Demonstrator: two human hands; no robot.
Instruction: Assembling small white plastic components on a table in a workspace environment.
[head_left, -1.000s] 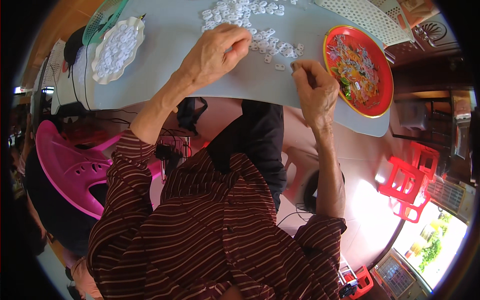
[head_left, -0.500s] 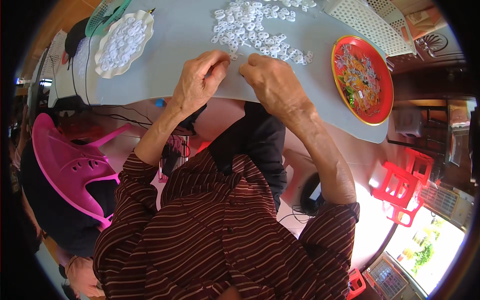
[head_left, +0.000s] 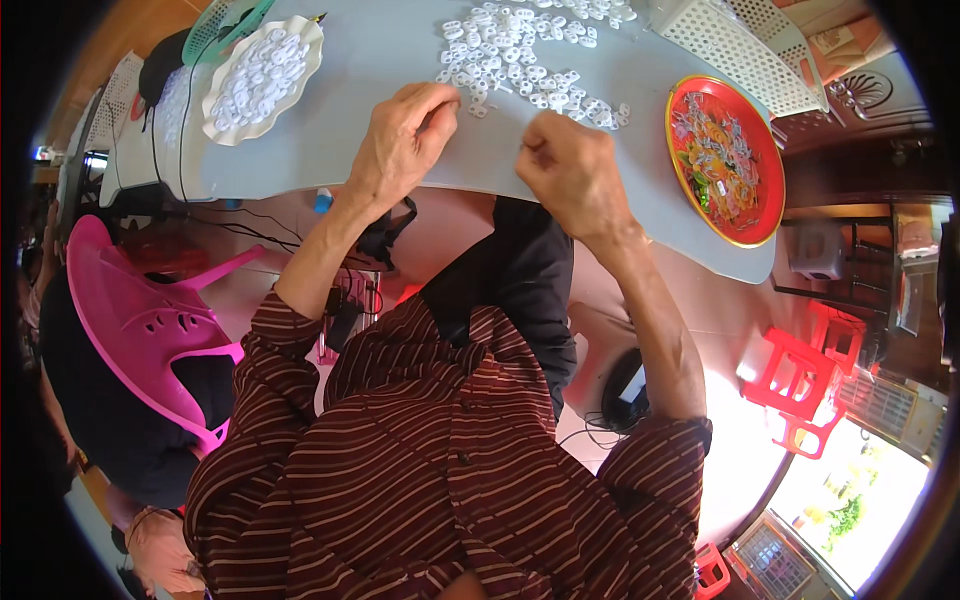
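Observation:
My left hand (head_left: 405, 140) is above the table's front part, fingers curled in a pinch; whatever it grips is hidden. To its right my right hand (head_left: 572, 172) hovers by the table edge, curled into a fist, its contents hidden too. A gap separates the two hands. Just beyond them spreads a loose pile of small white plastic pieces with two holes each (head_left: 510, 60). At the left, a white wavy-rimmed dish (head_left: 213, 128) holds more such pieces. On the right lies a round red tray (head_left: 770, 190) with a gold rim, carrying many small thin metal-looking parts.
The grey table (head_left: 350, 60) ends just in front of my body. A white perforated basket (head_left: 740, 60) stands at the back right, a green basket (head_left: 215, 30) at the back left. Left of me is a pink plastic chair (head_left: 130, 300); red stools (head_left: 795, 370) stand to the right.
My right hand has drawn back toward me and to the right, away from my left hand. My left hand stays near the pile, barely shifted.

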